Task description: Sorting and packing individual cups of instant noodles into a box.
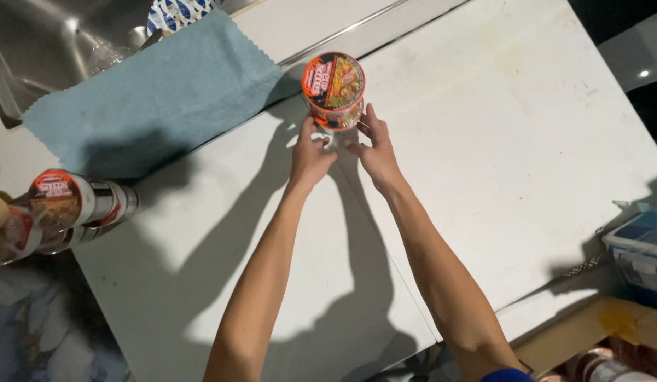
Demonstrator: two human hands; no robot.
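Both forearms reach over the white bench (484, 177). Left hand (311, 159) and right hand (374, 152) close around the lower wall of a noodle cup (334, 88) standing upright there. It seems light, thin-walled, easily crushed; holding low on both sides suits it.

— What is lying outside clear view?
— The noodle cup's (333, 90) base is sitting hidden behind the fingertips (364, 131). The blue box (643, 251) is being cut off at the right edge, the stacked cups (60, 209) at the left.
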